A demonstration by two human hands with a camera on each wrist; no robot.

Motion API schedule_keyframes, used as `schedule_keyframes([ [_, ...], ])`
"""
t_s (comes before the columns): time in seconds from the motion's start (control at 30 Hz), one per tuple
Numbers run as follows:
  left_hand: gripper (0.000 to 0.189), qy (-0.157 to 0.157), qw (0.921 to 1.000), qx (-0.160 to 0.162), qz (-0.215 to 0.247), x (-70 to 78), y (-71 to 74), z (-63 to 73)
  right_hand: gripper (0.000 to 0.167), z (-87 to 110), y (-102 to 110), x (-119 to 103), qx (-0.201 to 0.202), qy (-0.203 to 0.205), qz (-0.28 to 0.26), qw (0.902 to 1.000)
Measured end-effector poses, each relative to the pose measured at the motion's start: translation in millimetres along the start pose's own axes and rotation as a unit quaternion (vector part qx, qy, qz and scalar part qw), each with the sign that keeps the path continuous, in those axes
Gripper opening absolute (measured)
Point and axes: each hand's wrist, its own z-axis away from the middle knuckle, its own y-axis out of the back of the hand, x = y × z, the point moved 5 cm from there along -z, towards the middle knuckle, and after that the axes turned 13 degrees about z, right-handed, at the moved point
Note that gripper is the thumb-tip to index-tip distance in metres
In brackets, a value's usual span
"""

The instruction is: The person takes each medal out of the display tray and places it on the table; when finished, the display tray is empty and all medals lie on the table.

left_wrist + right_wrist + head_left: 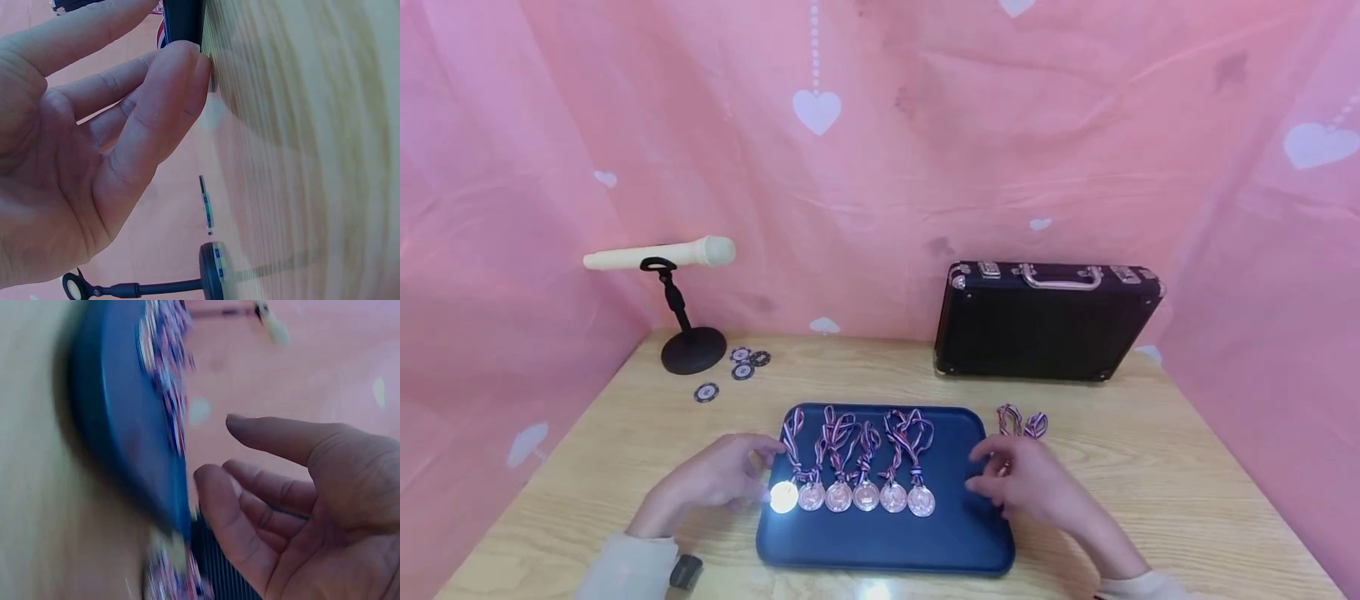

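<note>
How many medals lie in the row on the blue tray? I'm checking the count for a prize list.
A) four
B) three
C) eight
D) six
D: the head view shows six round medals side by side on the blue tray, their striped ribbons trailing toward the far rim; another ribbon lies off the tray on the wooden table.

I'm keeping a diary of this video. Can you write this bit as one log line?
left hand: open, by tray edge | right hand: open, at other edge | six medals in a row | case shut
</note>
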Motion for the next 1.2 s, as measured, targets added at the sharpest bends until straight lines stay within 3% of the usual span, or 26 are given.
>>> schedule_keyframes([
  [0.13, 0.064, 0.005, 1.0000, 0.001, 0.004, 0.2, -0.3, -0.5, 0.034, -5.9, -28.8, -22.0, -0.031, -0.002, 0.026, 0.9992],
  [0.27, 0.064, -0.004, 1.0000, 0.001, -0.004, 2.3, -0.6, -1.3, 0.035, -12.8, -46.6, -32.0, -0.033, 0.000, 0.077, 0.9965],
  [0.57, 0.064, 0.004, 1.0000, 0.006, -0.004, 0.8, -1.9, -0.2, 0.036, -18.9, -57.9, -32.1, -0.016, -0.015, 0.116, 0.9930],
  [0.9, 0.062, -0.014, 0.9990, 0.016, -0.039, 5.1, 0.2, -0.1, 0.035, -14.9, -50.9, -18.4, 0.006, -0.054, 0.065, 0.9964],
  [1.2, 0.062, 0.000, 0.9999, 0.010, -0.011, 2.8, -1.4, -0.2, 0.030, -14.7, -46.1, -6.6, -0.022, -0.024, -0.021, 0.9992],
])
